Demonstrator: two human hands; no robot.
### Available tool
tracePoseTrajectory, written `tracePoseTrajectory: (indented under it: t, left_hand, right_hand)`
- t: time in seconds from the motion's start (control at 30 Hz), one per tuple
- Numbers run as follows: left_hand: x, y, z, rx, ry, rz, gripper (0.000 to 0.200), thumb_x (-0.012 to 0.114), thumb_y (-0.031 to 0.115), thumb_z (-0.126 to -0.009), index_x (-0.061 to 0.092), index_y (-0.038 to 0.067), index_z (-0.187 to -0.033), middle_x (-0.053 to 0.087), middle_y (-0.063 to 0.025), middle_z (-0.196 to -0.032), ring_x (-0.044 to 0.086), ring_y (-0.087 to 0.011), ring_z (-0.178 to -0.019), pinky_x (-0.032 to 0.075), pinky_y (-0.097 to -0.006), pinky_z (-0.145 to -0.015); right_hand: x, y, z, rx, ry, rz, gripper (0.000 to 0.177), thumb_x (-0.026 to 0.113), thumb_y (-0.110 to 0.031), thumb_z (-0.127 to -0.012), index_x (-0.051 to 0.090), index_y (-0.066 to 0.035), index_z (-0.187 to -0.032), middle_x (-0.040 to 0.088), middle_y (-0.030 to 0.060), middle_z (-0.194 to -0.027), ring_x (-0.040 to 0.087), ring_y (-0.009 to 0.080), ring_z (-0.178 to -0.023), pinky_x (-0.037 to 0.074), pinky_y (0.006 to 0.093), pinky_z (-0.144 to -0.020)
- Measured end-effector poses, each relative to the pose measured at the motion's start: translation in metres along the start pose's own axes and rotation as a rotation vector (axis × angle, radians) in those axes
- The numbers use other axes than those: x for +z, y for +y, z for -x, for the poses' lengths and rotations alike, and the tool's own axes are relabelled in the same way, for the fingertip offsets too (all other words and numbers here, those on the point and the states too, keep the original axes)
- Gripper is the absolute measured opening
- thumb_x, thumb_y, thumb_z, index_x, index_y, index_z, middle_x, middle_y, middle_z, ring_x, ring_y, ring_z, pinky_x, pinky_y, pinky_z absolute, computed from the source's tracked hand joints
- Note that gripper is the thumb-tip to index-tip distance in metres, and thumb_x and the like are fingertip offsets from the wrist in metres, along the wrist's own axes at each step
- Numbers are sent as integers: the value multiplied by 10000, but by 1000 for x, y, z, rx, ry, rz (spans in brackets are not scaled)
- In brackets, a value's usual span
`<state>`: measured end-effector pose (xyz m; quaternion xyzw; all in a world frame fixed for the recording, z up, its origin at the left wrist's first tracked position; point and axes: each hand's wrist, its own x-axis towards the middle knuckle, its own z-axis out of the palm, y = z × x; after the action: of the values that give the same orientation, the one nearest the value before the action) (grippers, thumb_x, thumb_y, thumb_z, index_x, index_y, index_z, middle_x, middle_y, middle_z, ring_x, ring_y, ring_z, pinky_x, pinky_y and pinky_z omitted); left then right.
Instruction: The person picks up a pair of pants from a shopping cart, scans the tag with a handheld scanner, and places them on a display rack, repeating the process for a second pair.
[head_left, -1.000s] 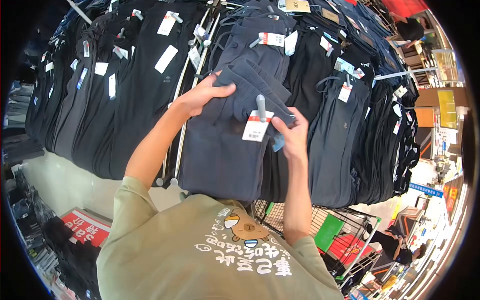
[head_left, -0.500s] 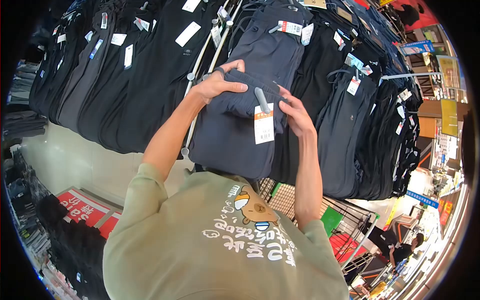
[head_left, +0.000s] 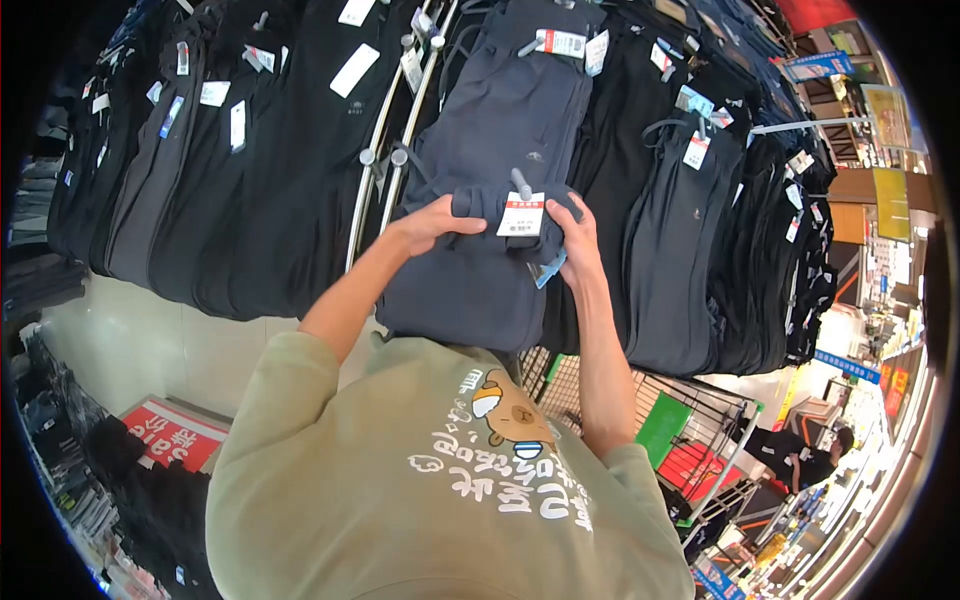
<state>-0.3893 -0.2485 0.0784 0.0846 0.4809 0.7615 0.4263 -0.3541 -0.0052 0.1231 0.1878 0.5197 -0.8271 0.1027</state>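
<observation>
A pair of dark grey trousers (head_left: 465, 285) lies lengthwise over the display in front of me. My left hand (head_left: 435, 225) is closed on the left side of its gathered waistband, thumb on top. On the other side, my right hand (head_left: 578, 236) pinches the waistband's right end between thumb and fingers. Between the two hands, a white price tag with a red top (head_left: 522, 215) hangs from a grey security tag (head_left: 520, 183). A bluish label (head_left: 547, 270) sticks out below my right hand.
Black trousers (head_left: 285, 200) hang in rows to the left, beside metal rails (head_left: 370, 200). More dark trousers (head_left: 680, 260) are on the right. A shopping cart (head_left: 700, 405) stands at lower right, with a person (head_left: 795, 455) beyond it. A red sale sign (head_left: 175, 435) is at lower left.
Both hands have come lower and nearer to my body with the waistband. The orange-topped tag is out of sight; a red-topped tag now shows, and more of the trousers above the hands is exposed.
</observation>
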Motion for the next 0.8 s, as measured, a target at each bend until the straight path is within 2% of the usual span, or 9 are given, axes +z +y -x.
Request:
tracePoseTrajectory:
  t: [0.07, 0.1, 0.13, 0.23, 0.37, 0.43, 0.47, 0.53, 0.8]
  left_hand:
    - [16, -19, 6, -36, 42, 218, 675, 730, 145, -808, 394, 15, -1379, 543, -84, -1299, 517, -196, -1203, 413, -359, -1029]
    - [22, -23, 8, -7, 124, 348, 646, 725, 138, -812, 413, 18, -1365, 551, -88, -1285, 522, -196, -1197, 416, -358, -1026]
    - [29, -24, 8, 26, 203, 473, 616, 720, 131, -816, 433, 20, -1350, 560, -91, -1271, 526, -196, -1192, 420, -358, -1023]
    - [48, -36, 3, 125, 345, 221, 585, 746, 106, -793, 477, 14, -1304, 591, -92, -1212, 572, -187, -1123, 444, -352, -987]
    - [53, -21, 2, 125, 422, 97, 590, 792, 58, -728, 521, 1, -1249, 620, -90, -1139, 606, -170, -1043, 464, -341, -945]
    - [53, -14, 2, 106, 436, 71, 575, 792, 50, -721, 534, -1, -1232, 625, -91, -1124, 610, -168, -1029, 471, -339, -935]
    - [55, -11, 2, 180, 464, 54, 563, 789, 48, -719, 539, -4, -1222, 629, -92, -1114, 614, -168, -1021, 476, -337, -926]
    - [58, -8, 5, 232, 497, 38, 552, 786, 46, -718, 545, -8, -1211, 633, -93, -1104, 617, -169, -1013, 481, -334, -917]
    - [50, -8, 4, 129, 483, 52, 460, 753, 70, -735, 576, -14, -1152, 649, -87, -1083, 637, -178, -966, 496, -313, -866]
  right_hand:
    - [-3, 12, 11, -46, -45, 105, 395, 669, -63, -853, 513, 80, -1187, 628, 141, -1104, 625, 187, -996, 501, 301, -886]
    - [5, 12, 19, -60, 21, 179, 251, 682, -54, -831, 553, 33, -1027, 607, 38, -962, 586, 111, -883, 477, 248, -802]
    - [0, 18, 17, -56, 26, 176, 251, 682, -54, -831, 553, 33, -1027, 607, 38, -962, 586, 111, -883, 477, 248, -802]
    - [-1, 32, 16, -240, -29, 538, 256, 689, -40, -787, 433, -55, -796, 357, -52, -777, 360, 48, -739, 329, 203, -628]
    - [13, 37, 23, -58, 90, 351, 256, 712, -95, -803, 526, -43, -972, 529, 14, -947, 494, 97, -871, 423, 245, -753]
    - [22, 48, 29, -201, 218, 376, 564, 744, -89, -775, 467, -75, -1266, 498, 112, -1225, 499, 185, -1103, 433, 306, -919]
    - [25, 52, 33, -198, 222, 369, 564, 744, -89, -775, 467, -75, -1266, 498, 112, -1225, 499, 185, -1103, 433, 306, -919]
    - [38, 52, 49, -138, 86, 463, 833, 766, -48, -731, 313, -113, -1426, 387, 140, -1369, 422, 231, -1242, 388, 340, -1026]
    - [24, 56, 54, -57, 28, 286, 800, 740, 11, -726, 327, -78, -1405, 508, 114, -1268, 462, 205, -1221, 360, 344, -1053]
